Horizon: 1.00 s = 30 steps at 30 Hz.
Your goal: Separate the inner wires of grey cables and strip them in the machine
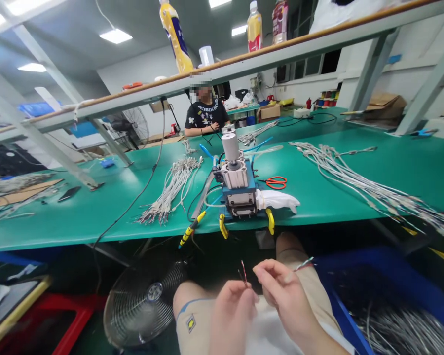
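Note:
Both of my hands are raised close together over my lap, below the table edge. My left hand (235,308) is closed, and thin red and dark wires (243,270) stick up from its fingertips. Just to its right, my right hand (283,291) is pinched closed. Twisted green, white and red wires (304,264) poke out on its far side. The cable these wires belong to is hidden by my fingers. Beyond the hands stands a blue and metal bench machine (240,190) with a white cylinder on top, at the table's front edge.
White cable bundles (175,185) lie left of the machine, and more cables (355,180) lie right. Orange-handled scissors (276,183) rest beside it. A fan (144,301) stands below left; a blue bin (392,296) of cables is at right. A person (206,114) sits across the table.

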Each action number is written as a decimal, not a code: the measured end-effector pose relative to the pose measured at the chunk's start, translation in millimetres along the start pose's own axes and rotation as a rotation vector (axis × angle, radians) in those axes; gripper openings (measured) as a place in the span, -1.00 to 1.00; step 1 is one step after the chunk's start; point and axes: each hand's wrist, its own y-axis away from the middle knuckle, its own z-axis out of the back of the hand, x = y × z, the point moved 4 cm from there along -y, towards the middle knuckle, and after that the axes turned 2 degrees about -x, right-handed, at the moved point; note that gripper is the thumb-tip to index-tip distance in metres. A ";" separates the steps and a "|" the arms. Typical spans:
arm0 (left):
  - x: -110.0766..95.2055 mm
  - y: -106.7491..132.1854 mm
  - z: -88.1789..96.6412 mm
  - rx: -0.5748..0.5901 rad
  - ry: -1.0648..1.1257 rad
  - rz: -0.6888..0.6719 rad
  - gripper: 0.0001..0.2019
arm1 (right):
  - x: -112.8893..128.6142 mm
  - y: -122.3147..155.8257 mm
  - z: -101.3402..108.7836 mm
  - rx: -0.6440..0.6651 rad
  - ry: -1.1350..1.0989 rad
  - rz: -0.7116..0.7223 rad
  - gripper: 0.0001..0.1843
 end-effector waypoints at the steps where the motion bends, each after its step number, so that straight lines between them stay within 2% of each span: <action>1: -2.4 2.3 -1.4 -0.004 -0.010 -0.023 -0.66 | 3.0 2.2 -0.6 0.000 0.023 0.011 -0.63; 7: -6.3 14.1 -14.2 0.039 -0.102 -0.130 -0.74 | 22.1 18.8 -3.1 0.077 0.084 0.058 -0.74; 14: -9.1 23.9 -18.5 0.088 -0.111 -0.195 -0.86 | 28.3 27.5 0.5 0.092 0.167 0.111 -0.78; 21: -9.1 24.2 -11.9 -0.027 -0.136 -0.186 -0.82 | 19.1 30.4 4.9 0.101 0.130 0.084 -0.75; 30: -6.1 19.7 -18.3 -0.003 -0.123 -0.155 -0.79 | 30.1 22.5 12.9 -0.013 0.249 0.139 -0.77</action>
